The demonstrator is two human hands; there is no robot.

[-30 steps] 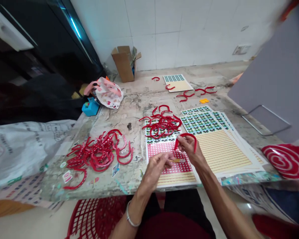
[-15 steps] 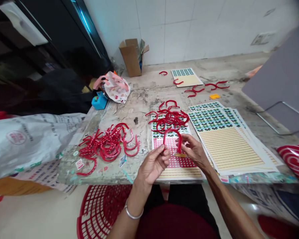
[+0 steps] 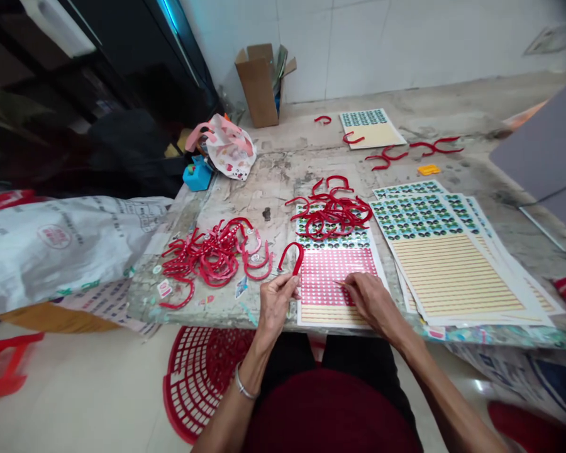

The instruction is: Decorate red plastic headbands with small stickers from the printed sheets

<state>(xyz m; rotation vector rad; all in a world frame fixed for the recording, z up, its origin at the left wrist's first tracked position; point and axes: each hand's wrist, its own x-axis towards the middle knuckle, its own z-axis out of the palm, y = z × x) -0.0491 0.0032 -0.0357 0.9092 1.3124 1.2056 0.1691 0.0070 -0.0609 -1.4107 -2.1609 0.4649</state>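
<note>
My left hand (image 3: 278,297) pinches one end of a red U-shaped headband (image 3: 298,253), held up at the left edge of a sticker sheet. My right hand (image 3: 370,299) rests over this sheet (image 3: 321,264), which is printed with white dots on pink, and its fingertips are pressed together. A thin, pointed sliver shows at those fingertips, too small to make out. Plain red headbands (image 3: 334,211) lie heaped on the sheet's far end. To the left is another pile of red headbands (image 3: 212,255), many with white dots.
Yellow-striped sticker sheets (image 3: 457,277) are stacked at right. Farther back lie another sheet (image 3: 382,132), loose red headbands (image 3: 436,146) and a yellow piece (image 3: 428,170). A cardboard box (image 3: 259,88), plastic bag (image 3: 231,151) and blue holder (image 3: 198,176) stand at left; below is a red basket (image 3: 182,384).
My left hand has lowered the headband and brought it left, off the dotted part. My right hand has come away from the headband down to the sheet. The view has shifted slightly.
</note>
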